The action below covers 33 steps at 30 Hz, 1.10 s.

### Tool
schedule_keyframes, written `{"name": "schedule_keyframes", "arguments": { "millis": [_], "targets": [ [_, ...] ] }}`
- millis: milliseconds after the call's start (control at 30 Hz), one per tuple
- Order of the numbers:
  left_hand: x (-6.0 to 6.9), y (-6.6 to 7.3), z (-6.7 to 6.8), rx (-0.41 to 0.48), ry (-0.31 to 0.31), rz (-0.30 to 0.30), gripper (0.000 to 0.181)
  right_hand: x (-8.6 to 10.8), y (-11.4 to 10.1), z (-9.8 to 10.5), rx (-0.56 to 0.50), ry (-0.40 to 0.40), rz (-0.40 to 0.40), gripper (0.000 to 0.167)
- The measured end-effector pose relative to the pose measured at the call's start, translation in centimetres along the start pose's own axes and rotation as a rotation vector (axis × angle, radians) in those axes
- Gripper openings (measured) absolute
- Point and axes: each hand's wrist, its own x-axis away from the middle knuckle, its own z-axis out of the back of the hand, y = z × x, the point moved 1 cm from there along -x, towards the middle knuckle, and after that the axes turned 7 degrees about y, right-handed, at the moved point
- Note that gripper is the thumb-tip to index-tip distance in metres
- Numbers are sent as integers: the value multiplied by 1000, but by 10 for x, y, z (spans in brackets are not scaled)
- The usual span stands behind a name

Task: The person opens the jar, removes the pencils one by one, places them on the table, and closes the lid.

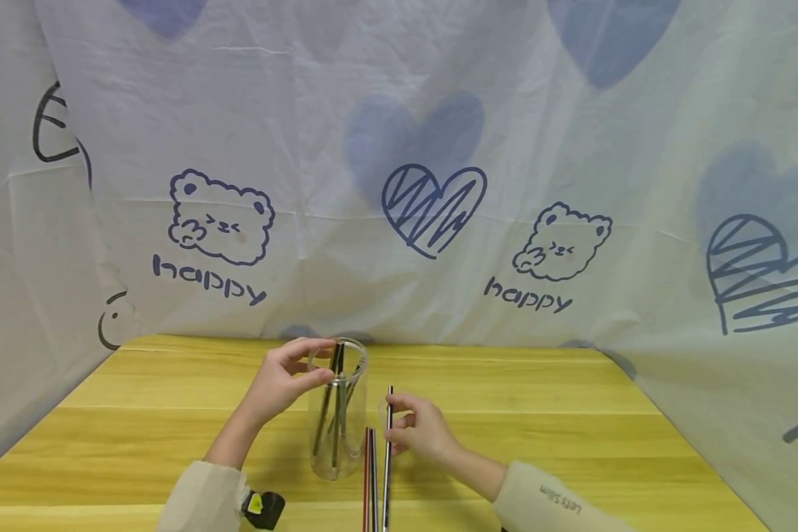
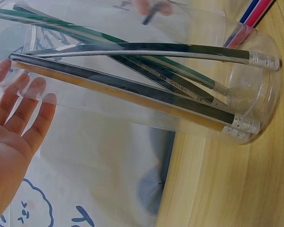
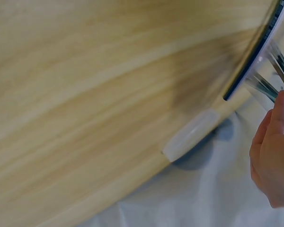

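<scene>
A clear cylindrical container (image 1: 335, 443) stands upright on the table, several pencils (image 2: 132, 85) leaning inside it with their metal-capped ends at the bottom. My left hand (image 1: 279, 380) grips the container's rim from the left, thumb in front and fingers behind. Just right of the container, my right hand (image 1: 425, 432) pinches a dark pencil (image 1: 389, 451) held roughly upright. In the right wrist view the right hand (image 3: 274, 151) shows at the right edge, its pencil mostly cut off. Red and dark pencils (image 1: 370, 473) lie between container and right hand.
A clear lid-like piece (image 3: 191, 135) lies near the table's back edge. The yellow wooden table (image 1: 539, 436) meets a white printed cloth (image 1: 339, 258) behind and at both sides. A black object with a yellow-green patch (image 1: 263, 510) is by the left sleeve.
</scene>
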Motion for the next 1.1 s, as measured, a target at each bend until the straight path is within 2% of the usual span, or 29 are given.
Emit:
{"name": "schedule_keyframes", "arguments": {
  "millis": [267,600,1100],
  "targets": [
    [0,-1,0,4,1,1,37,1,8,-2,36,-45,-80,55],
    [0,-2,0,1,-2,3,37,4,12,-9,81,-51,-173,62],
    [0,-2,0,5,2,7,36,11,22,-19,97,-40,-215,59]
  ]
}}
